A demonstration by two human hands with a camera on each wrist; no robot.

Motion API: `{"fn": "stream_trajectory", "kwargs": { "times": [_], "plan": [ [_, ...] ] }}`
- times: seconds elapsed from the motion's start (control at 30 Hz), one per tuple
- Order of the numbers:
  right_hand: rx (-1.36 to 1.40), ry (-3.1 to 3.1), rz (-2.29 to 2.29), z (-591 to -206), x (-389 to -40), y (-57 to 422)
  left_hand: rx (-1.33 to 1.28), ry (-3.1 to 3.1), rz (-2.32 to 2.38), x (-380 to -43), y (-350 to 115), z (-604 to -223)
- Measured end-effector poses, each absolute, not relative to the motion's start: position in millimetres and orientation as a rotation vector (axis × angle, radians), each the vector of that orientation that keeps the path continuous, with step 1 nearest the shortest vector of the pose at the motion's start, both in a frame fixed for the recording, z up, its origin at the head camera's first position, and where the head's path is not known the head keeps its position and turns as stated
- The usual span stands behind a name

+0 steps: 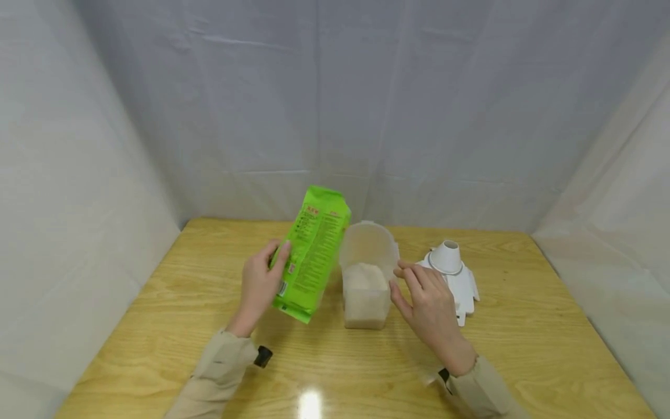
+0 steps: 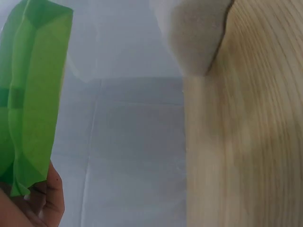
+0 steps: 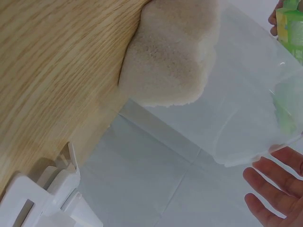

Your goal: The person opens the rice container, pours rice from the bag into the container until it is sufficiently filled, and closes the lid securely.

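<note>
My left hand (image 1: 259, 282) grips a green printed bag (image 1: 316, 256) by its lower left edge, thumb on the printed face. The bag is held tilted above the table, left of a clear plastic container (image 1: 368, 241). Inside the upright, open-topped container lies a pale grain that looks like rice (image 1: 366, 278), filling its lower part. Beside the container's right rim is my right hand (image 1: 430, 305). Its fingers (image 3: 279, 182) reach out loosely right at the rim in the right wrist view and hold nothing.
To the right of the container lies a flat white plastic piece (image 1: 463, 294) with a white cone (image 1: 446, 257) on it, partly behind my right hand. The wooden table (image 1: 173, 326) ends at hanging pale sheets (image 1: 356, 105) at the back and on both sides.
</note>
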State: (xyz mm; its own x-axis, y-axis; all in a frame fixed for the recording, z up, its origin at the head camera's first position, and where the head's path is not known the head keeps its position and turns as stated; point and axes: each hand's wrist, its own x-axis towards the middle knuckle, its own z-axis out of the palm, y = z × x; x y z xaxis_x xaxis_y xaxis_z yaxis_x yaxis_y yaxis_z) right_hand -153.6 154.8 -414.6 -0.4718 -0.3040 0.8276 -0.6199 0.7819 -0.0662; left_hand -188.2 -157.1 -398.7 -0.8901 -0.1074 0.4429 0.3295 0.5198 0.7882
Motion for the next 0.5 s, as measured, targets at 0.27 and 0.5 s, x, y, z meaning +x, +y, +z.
{"fn": "stream_trajectory", "kwargs": {
  "times": [0.27, 0.5],
  "plan": [
    [0.68, -2.098, 0.456, -413, -153, 156, 0.028, -2.41, -1.342, -197, -184, -410],
    [0.681, -2.093, 0.448, -414, -153, 157, 0.126, -2.532, -1.276, -204, -203, -423]
  ]
}}
